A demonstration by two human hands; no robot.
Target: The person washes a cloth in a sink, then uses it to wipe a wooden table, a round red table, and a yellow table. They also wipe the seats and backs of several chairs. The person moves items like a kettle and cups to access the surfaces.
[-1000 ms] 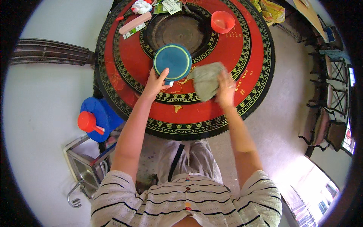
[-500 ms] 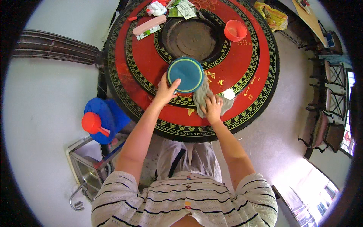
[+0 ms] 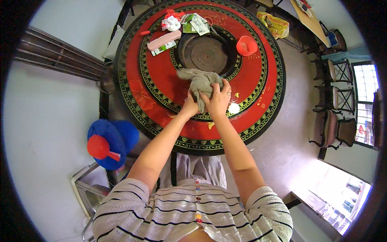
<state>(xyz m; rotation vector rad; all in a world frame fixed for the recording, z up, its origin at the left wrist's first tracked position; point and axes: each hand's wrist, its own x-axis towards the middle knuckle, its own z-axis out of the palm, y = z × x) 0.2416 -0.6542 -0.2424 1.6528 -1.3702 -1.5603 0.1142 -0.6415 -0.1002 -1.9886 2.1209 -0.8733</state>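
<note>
Your right hand (image 3: 218, 101) has its fingers spread and bent over the grey cloth (image 3: 203, 82), with the thumb apart on the near side and folds of fabric caught between. Your left hand (image 3: 191, 106) comes in from the other side, against the bunched cloth; its fingers are mostly hidden by the fabric, so you cannot tell how far they are closed or what they hold. The cloth sits right at the fingertips of both hands, one end spreading out beyond the left ones, and whatever lies beneath it is hidden.

Below your fingers is the round red table (image 3: 161, 76) with patterned black bands. Just ahead of them lies its dark round centre (image 3: 208, 54). Ahead and to the right of your right fingers stands a red bowl (image 3: 246, 46). Ahead and left of your left fingers lies a long pink case (image 3: 164, 40), with a white bundle (image 3: 171, 23) farther off. Well to their left, nearer your body, a red dipper (image 3: 98, 147) rests on a blue bucket (image 3: 115, 135).
</note>
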